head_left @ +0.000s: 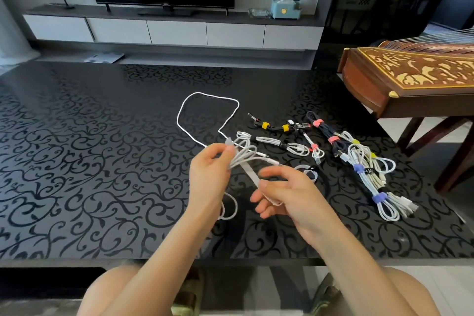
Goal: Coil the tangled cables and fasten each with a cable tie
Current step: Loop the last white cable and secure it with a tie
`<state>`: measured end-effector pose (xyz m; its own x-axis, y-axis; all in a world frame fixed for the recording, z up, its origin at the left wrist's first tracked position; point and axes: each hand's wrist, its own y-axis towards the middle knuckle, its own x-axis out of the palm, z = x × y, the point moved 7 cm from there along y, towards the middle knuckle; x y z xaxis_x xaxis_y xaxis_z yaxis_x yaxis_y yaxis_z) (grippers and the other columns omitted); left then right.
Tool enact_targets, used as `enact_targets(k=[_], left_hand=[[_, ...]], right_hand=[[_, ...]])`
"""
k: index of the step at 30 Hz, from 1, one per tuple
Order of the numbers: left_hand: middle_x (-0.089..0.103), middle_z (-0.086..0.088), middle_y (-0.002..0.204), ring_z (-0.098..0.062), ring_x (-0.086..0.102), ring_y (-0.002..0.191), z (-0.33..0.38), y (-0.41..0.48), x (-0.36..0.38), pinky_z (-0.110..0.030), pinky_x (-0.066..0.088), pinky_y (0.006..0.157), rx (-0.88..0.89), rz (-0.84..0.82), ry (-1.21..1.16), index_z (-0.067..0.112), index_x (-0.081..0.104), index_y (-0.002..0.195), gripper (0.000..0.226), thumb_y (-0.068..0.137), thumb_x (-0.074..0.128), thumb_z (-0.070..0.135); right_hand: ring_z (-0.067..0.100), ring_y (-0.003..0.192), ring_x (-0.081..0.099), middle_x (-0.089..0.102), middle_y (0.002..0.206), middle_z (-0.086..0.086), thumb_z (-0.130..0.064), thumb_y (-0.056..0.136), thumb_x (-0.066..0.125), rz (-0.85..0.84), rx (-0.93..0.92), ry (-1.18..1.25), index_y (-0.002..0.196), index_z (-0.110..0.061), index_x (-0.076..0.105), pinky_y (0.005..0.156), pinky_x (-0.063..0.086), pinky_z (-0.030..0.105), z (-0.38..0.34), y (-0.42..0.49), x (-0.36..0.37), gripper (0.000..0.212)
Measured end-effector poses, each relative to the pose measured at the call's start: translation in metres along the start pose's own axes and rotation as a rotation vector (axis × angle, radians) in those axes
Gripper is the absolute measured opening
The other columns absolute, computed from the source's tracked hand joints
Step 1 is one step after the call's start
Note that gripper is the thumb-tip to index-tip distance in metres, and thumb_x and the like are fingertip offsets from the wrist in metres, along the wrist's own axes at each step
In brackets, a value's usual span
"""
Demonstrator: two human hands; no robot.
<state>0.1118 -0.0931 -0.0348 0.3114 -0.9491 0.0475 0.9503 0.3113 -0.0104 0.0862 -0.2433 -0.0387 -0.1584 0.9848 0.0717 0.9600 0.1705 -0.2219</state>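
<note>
My left hand [209, 174] grips a bunch of white cable loops [242, 154] just above the black table [77, 136]. The rest of that white cable runs out in a wide loop [205, 110] on the table behind, and another stretch hangs below my left hand. A white strap-like cable tie [252, 177] runs from the bunch down to my right hand [284, 192], which pinches its lower end between thumb and fingers. To the right lie several coiled cables, tied with yellow [265, 125], pink [318, 122] and purple [359, 168] ties.
A small white ring-shaped piece [306, 170] lies just right of my right hand. A wooden stringed instrument [410, 77] on a stand sits at the table's far right. A TV and low cabinet stand beyond the table.
</note>
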Motion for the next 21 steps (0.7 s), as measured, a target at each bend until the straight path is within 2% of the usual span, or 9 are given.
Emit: enact_targets(k=[3, 6, 9, 11, 14, 15, 17, 19, 21], left_hand=[[0.039, 0.014, 0.042, -0.002, 0.032, 0.042, 0.006, 0.0, -0.004, -0.017, 0.028, 0.046, 0.09, 0.026, 0.113, 0.011, 0.07, 0.073, 0.021, 0.09, 0.062, 0.019], [0.046, 0.013, 0.043, -0.002, 0.035, 0.045, 0.006, -0.005, -0.002, -0.024, 0.033, 0.053, 0.16, 0.033, 0.223, 0.015, 0.072, 0.074, 0.02, 0.09, 0.062, 0.02], [0.047, -0.006, 0.049, -0.016, 0.036, 0.049, 0.004, -0.006, -0.001, -0.044, 0.035, 0.052, 0.216, 0.039, 0.343, 0.01, 0.064, 0.064, 0.03, 0.086, 0.055, 0.028], [0.054, -0.011, 0.056, -0.027, 0.045, 0.054, 0.002, -0.008, 0.003, -0.046, 0.041, 0.054, 0.205, 0.036, 0.401, 0.01, 0.064, 0.066, 0.032, 0.085, 0.052, 0.033], [0.06, 0.004, 0.059, -0.015, 0.054, 0.061, 0.001, -0.011, 0.004, -0.033, 0.039, 0.056, 0.18, 0.077, 0.54, 0.02, 0.067, 0.075, 0.021, 0.09, 0.055, 0.029], [0.062, 0.007, 0.064, -0.012, 0.056, 0.066, 0.002, -0.013, 0.006, -0.03, 0.039, 0.058, 0.185, 0.073, 0.581, 0.023, 0.068, 0.079, 0.019, 0.091, 0.054, 0.029], [0.068, 0.009, 0.075, -0.011, 0.06, 0.076, 0.001, -0.014, 0.011, -0.028, 0.042, 0.064, 0.199, 0.03, 0.637, 0.026, 0.07, 0.089, 0.017, 0.091, 0.054, 0.031], [0.071, 0.008, 0.083, -0.012, 0.062, 0.082, 0.001, -0.015, 0.017, -0.029, 0.045, 0.069, 0.245, -0.038, 0.7, 0.028, 0.071, 0.096, 0.018, 0.092, 0.055, 0.033], [0.071, 0.011, 0.084, -0.01, 0.064, 0.084, -0.002, -0.016, 0.024, -0.03, 0.049, 0.072, 0.279, -0.146, 0.677, 0.029, 0.073, 0.097, 0.018, 0.092, 0.056, 0.033]], right_hand=[[0.019, 0.05, 0.06, 0.066, 0.064, 0.014, -0.001, 0.09, 0.058, 0.084, -0.235, -0.168, 0.091, 0.0, 0.054, 0.047, 0.049, 0.027, -0.018, -0.015, 0.001, 0.004], [0.016, 0.058, 0.065, 0.07, 0.073, 0.012, -0.003, 0.088, 0.061, 0.085, -0.354, -0.109, 0.085, 0.0, 0.064, 0.056, 0.053, 0.024, -0.032, -0.027, 0.004, 0.005], [0.024, 0.087, 0.071, 0.073, 0.092, 0.013, -0.011, 0.085, 0.066, -0.104, -0.315, 0.086, 0.096, 0.002, 0.067, 0.08, 0.056, 0.03, -0.034, -0.03, 0.008, 0.017], [0.025, 0.097, 0.069, 0.072, 0.098, 0.013, -0.006, 0.082, 0.067, -0.199, -0.288, 0.145, 0.1, 0.0, 0.066, 0.087, 0.055, 0.031, -0.033, -0.031, 0.015, 0.019], [0.013, 0.071, 0.071, 0.073, 0.078, 0.004, -0.002, 0.088, 0.061, 0.011, -0.402, -0.189, 0.086, -0.01, 0.071, 0.064, 0.056, 0.021, -0.023, -0.032, 0.018, 0.013], [0.008, 0.064, 0.067, 0.071, 0.071, -0.002, -0.009, 0.089, 0.061, 0.13, -0.527, -0.415, 0.084, -0.013, 0.072, 0.057, 0.053, 0.018, -0.025, -0.035, 0.019, 0.014], [0.005, 0.064, 0.062, 0.067, 0.072, -0.009, -0.024, 0.088, 0.058, 0.309, -0.79, -0.773, 0.088, -0.015, 0.075, 0.058, 0.048, 0.018, -0.038, -0.045, 0.02, 0.019], [0.007, 0.07, 0.056, 0.061, 0.077, -0.006, -0.029, 0.089, 0.058, 0.368, -0.87, -0.834, 0.091, -0.016, 0.075, 0.064, 0.042, 0.016, -0.049, -0.042, 0.008, 0.022], [0.004, 0.072, 0.056, 0.06, 0.078, -0.011, -0.022, 0.091, 0.06, 0.29, -0.707, -0.596, 0.091, -0.019, 0.075, 0.067, 0.041, 0.012, -0.054, -0.028, -0.013, 0.015]])
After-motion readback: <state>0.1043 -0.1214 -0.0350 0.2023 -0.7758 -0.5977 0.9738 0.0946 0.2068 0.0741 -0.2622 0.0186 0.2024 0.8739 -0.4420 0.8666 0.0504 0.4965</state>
